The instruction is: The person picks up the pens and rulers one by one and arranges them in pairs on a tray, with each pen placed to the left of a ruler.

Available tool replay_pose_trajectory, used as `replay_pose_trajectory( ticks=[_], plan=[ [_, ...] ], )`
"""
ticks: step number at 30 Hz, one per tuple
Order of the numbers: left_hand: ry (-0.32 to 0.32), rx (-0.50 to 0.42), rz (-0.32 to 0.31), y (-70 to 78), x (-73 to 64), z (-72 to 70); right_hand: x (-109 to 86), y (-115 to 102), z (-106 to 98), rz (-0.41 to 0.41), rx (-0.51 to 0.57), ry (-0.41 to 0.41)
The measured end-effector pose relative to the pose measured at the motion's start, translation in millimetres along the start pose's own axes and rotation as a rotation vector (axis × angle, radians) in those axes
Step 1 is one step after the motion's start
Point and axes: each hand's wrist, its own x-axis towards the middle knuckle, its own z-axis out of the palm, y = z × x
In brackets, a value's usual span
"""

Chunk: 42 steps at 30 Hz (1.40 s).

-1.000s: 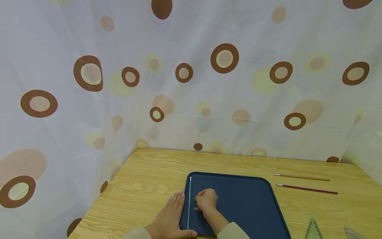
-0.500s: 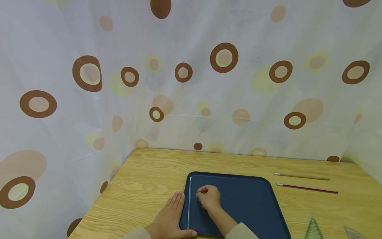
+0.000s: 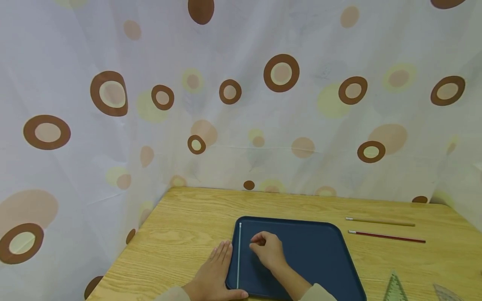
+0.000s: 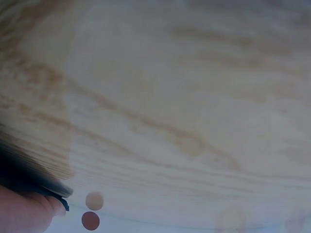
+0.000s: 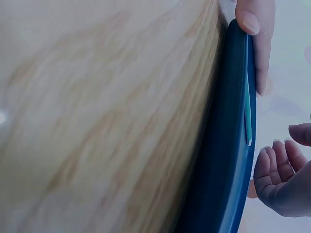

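Observation:
A dark blue tray [image 3: 308,255] lies on the wooden table. Along its left side, inside the rim, rests a pale green pencil [image 3: 239,255] with its white tip at the far end. My left hand [image 3: 212,271] lies against the tray's left edge, fingers straight, thumb stretched along the front rim; the thumb [image 4: 29,213] also shows in the left wrist view. Over the tray, just right of the pencil, is my right hand [image 3: 269,251], its fingers loosely curled. In the right wrist view the fingers [image 5: 274,165] hold nothing, with the thumb apart from them.
To the tray's right lie a yellowish pencil [image 3: 380,222] and a dark red pencil [image 3: 388,236]. Nearer the front are a green transparent set square [image 3: 395,288] and a clear measuring piece [image 3: 446,292], partly cut off. A patterned curtain [image 3: 248,125] hangs behind the table.
My right hand has moved a little to the right, away from the pencil in the tray, and its fingers have loosened. The left hand and the tray stay in place.

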Motion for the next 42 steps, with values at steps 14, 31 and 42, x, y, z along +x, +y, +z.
replay_pose_trajectory(
  ticks=[14, 31, 42],
  plan=[
    [0.014, 0.013, 0.005, -3.1, 2.1, 4.6, -2.2, 13, -22, -0.025, -0.053, -0.022],
    [0.013, 0.01, 0.013, -1.6, 1.1, 1.9, -8.6, 24, -45, 0.005, -0.093, -0.023],
    [0.032, 0.001, 0.027, -1.2, 0.3, 2.8, -10.9, 34, -60, 0.014, -0.09, -0.026]
  ],
)
